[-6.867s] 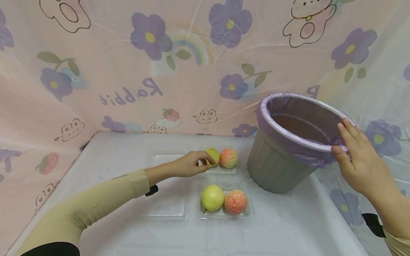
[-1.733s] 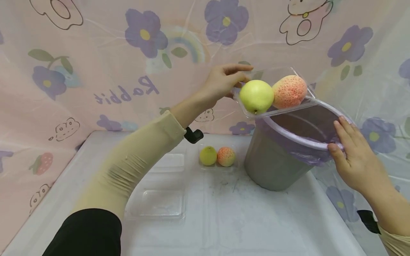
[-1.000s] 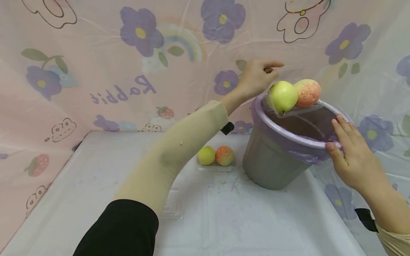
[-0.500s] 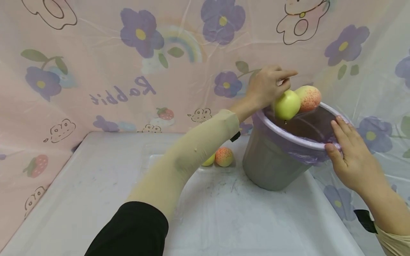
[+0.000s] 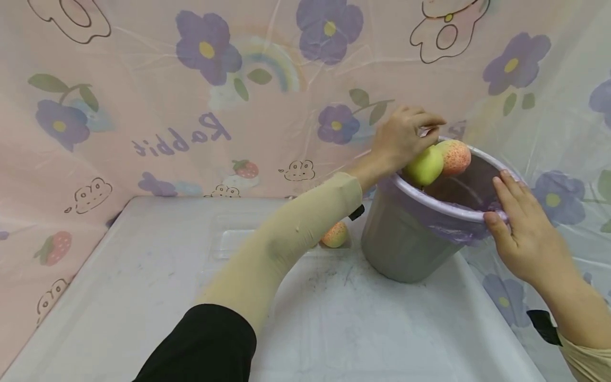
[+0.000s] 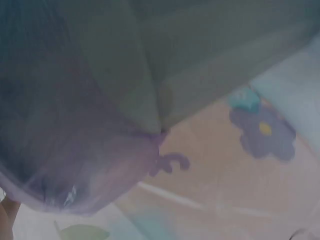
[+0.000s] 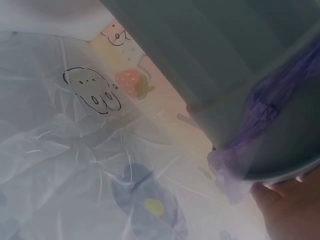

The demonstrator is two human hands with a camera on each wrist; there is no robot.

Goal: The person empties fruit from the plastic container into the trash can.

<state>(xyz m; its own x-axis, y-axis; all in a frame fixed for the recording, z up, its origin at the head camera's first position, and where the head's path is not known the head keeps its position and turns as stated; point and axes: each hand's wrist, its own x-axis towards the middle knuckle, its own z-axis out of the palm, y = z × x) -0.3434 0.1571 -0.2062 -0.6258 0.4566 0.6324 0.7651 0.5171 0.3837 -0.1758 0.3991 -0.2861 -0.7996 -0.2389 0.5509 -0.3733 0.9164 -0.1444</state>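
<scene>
My left hand [image 5: 403,135] pinches a clear plastic box, mostly hidden by the fruit and the bin's rim. In it sit a yellow-green pear [image 5: 425,167] and a speckled red peach [image 5: 455,157], low in the mouth of a grey trash bin [image 5: 406,244]. A thin purple bag [image 5: 458,233] lines the bin and folds over its rim. With straight fingers, my right hand [image 5: 532,236] rests on the bin's right rim, thumb toward the front. In the right wrist view, that hand [image 7: 295,210] touches the bagged rim.
Behind the left forearm, another peach [image 5: 335,235] shows on the table. Further left lies a clear plastic tray [image 5: 229,244], partly covered by the sleeve. A patterned curtain [image 5: 267,122] closes off the back and sides.
My left hand has carried the boxed pear and peach from the table's front to the bin. In the last half second they have sunk lower into its mouth. My right hand stays on the rim.
</scene>
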